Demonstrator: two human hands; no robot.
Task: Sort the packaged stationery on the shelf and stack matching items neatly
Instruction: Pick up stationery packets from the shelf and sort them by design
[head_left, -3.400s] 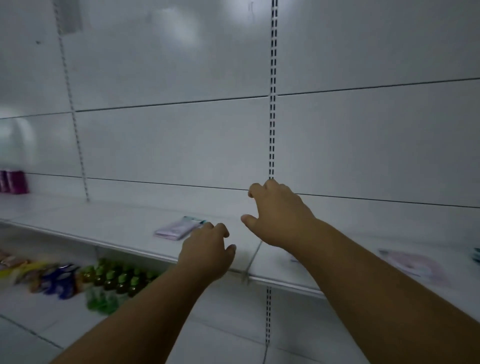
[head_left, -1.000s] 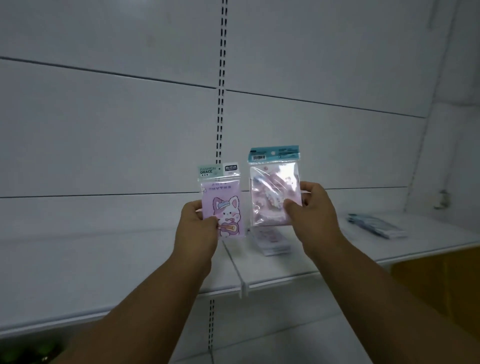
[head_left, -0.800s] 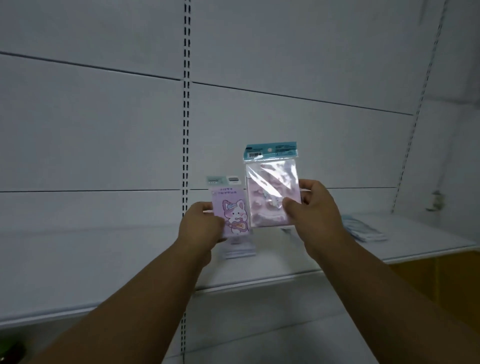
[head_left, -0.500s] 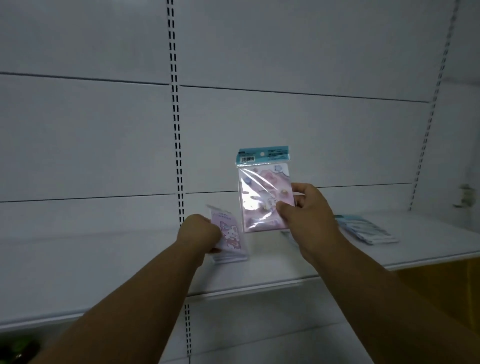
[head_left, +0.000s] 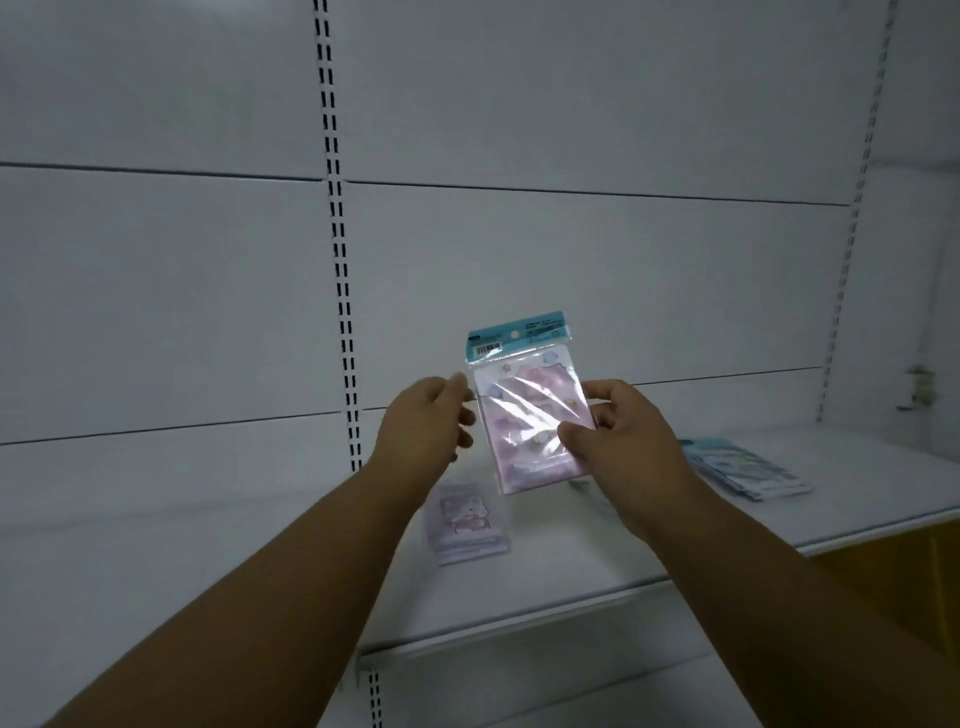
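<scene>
Pink packet held up, needs its matching pile

Glossy plastic pink packet (head_left: 530, 410) with a teal header sits upright in the right hand (head_left: 623, 441), thumb on the front and fingers curled behind. Left hand (head_left: 423, 423) hovers at its left edge, fingers loosely bent, holding nothing; contact unclear. On the shelf (head_left: 597, 566) lie a lilac bunny stack (head_left: 465, 519) directly below and a blue stack (head_left: 748, 470) off right. Best move, I judge: check the print, find the match, lay it flat, edges squared.

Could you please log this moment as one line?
right hand: holds teal-topped packet | left hand: open beside it | bunny packets: on shelf
</scene>
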